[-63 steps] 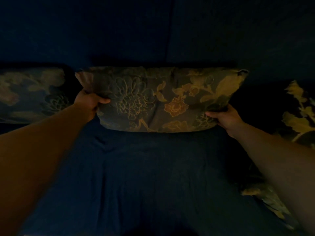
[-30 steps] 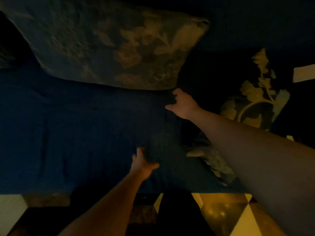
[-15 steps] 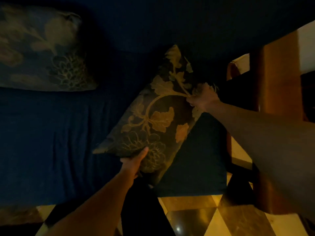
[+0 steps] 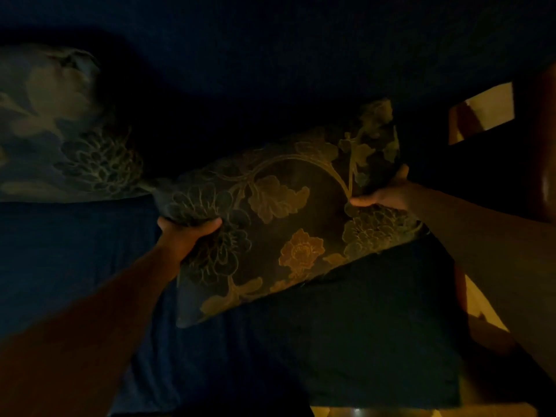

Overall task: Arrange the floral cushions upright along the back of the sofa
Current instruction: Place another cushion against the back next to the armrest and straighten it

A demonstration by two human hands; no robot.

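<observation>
While the room is lying in very dim light, the head view is looking down on a dark blue sofa (image 4: 75, 266), whose seat is filling the lower half of the frame and whose backrest is running across the top. Both hands are grasping one floral cushion (image 4: 285, 224), which is sitting just right of the frame's centre and is tilting, its right end raised toward two o'clock and its lower left corner dipping toward seven o'clock. The left hand (image 4: 186, 236) is clenching the cushion's left edge, at about nine o'clock from the cushion's middle, with the thumb lying over the printed face and the other fingers hidden behind the fabric. The right hand (image 4: 382, 197) is gripping the right edge, at about three o'clock from the cushion's middle, with its fingers pinching the fabric there. Whether the cushion's underside is touching the seat cannot be told in this light. A second floral cushion (image 4: 60, 130) is resting at about ten o'clock in the frame, leaning upright against the backrest, and its lower right corner is lying just beside the upper left corner of the held cushion. Out at two to three o'clock a wooden armrest (image 4: 535, 139) is showing at the sofa's end, and a pale, yellow-lit floor (image 4: 478, 299) is appearing toward four o'clock.
</observation>
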